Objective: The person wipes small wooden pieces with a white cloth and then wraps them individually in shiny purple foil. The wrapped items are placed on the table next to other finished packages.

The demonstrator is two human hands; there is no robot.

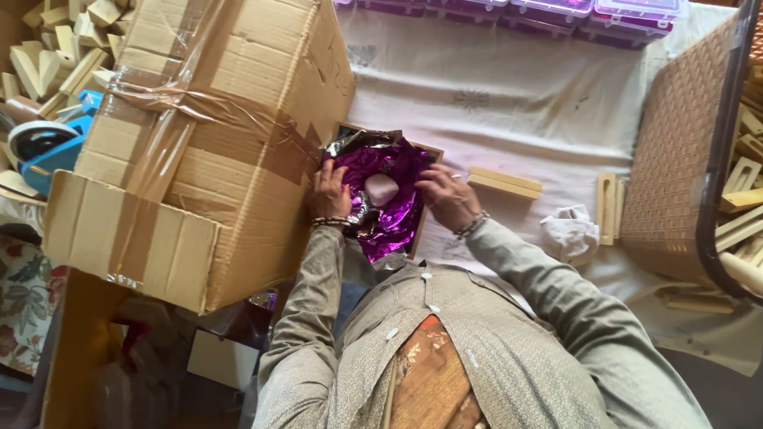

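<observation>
Both hands are on the purple foil (389,208) lining a small wooden box (425,208). Left hand (329,193) presses the foil's left edge with fingers spread, right hand (442,195) pinches its right edge. A pale lump (381,189) sits mid-foil. A big cardboard box (214,135) stands just left of the foil, a wood block (505,183) to its right.

Foil sheet (387,199) right of carton (214,127) (touching it).

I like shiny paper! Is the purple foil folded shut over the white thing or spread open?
Spread open. The purple foil lies crinkled under the uncovered white lump, with the left hand and right hand at its edges.
</observation>
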